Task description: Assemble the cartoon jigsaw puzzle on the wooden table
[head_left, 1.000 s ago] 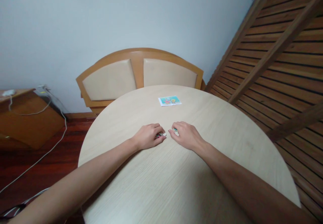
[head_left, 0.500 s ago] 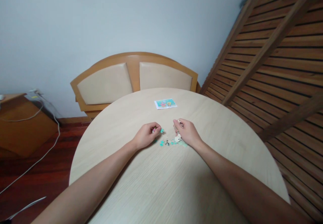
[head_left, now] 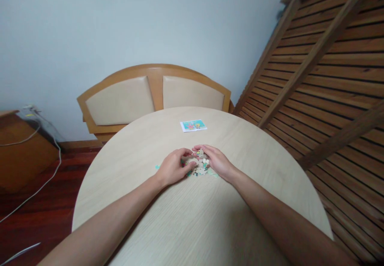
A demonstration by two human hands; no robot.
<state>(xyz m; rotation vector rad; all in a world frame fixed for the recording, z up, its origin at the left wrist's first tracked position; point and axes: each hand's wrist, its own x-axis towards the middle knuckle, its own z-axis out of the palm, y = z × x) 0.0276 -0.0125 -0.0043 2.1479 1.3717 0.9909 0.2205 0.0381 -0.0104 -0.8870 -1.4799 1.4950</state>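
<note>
A small heap of jigsaw puzzle pieces [head_left: 200,168], mostly teal and cream, lies in the middle of a round pale wooden table [head_left: 168,222]. My left hand [head_left: 174,167] curls around the heap's left side, fingers bent and touching the pieces. My right hand [head_left: 215,161] cups the heap from the right, fingertips nearly meeting the left hand's above it. One stray teal piece [head_left: 157,167] sits just left of my left hand. A small picture card [head_left: 193,125] with cartoon figures lies farther back on the table.
Behind the table stands a padded wooden bench back [head_left: 153,96] against a pale wall. A slatted wooden frame [head_left: 327,70] leans at the right. A low wooden cabinet [head_left: 21,150] with cables [head_left: 45,178] stands on the dark red floor at the left.
The puzzle pieces, first hidden in my hands, were dropped onto the table. Both hands have now closed in from each side and gathered them into one heap. The view shifted slightly.
</note>
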